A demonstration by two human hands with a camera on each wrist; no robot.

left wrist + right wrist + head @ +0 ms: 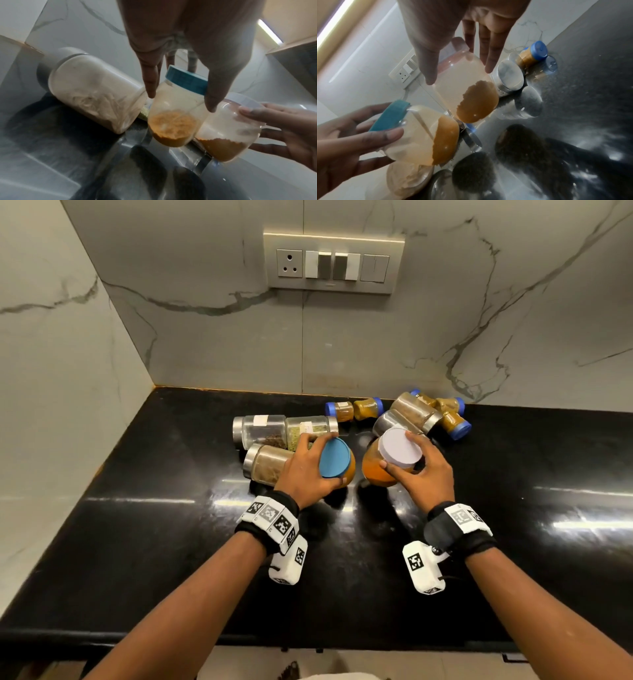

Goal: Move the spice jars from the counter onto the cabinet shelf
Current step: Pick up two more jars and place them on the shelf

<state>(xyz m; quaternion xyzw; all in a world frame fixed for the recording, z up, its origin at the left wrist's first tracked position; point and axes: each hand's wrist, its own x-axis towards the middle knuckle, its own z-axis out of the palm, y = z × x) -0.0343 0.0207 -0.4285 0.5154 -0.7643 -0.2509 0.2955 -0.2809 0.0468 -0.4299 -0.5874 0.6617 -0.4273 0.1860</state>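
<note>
Both hands are over the middle of the black bench (137,542), each holding one jar. The left hand (308,470) grips the teal-lidded jar (337,458) just under its lid, with the thumb on one side and the fingers (150,81) curled round the other; the jar is tilted, and orange-brown powder has gathered in its lower end. The right hand (423,474) holds the white-lidded jar (399,448) the same way, its thumb and fingers (489,59) curled round the body near the lid; this jar is tilted too, with darker orange powder at the bottom. The two jars are just beside each other; whether they touch cannot be told. In the wrist views both appear raised off the bench surface.

More jars lie on their sides on the bench. To the left, just beyond the left hand, are three clear steel-lidded jars (263,431), one holding pale brown material, one dark bits and one greenish flakes. At the far right, near the wall, two more steel-lidded jars (411,410) lie in a heap among several small blue-capped bottles (455,422) of yellow-brown powder, and two further blue-capped bottles (354,409) lie base to base just left of that heap.

A switch panel (334,261) with a socket is set into the marble wall (205,337) behind the bench.
</note>
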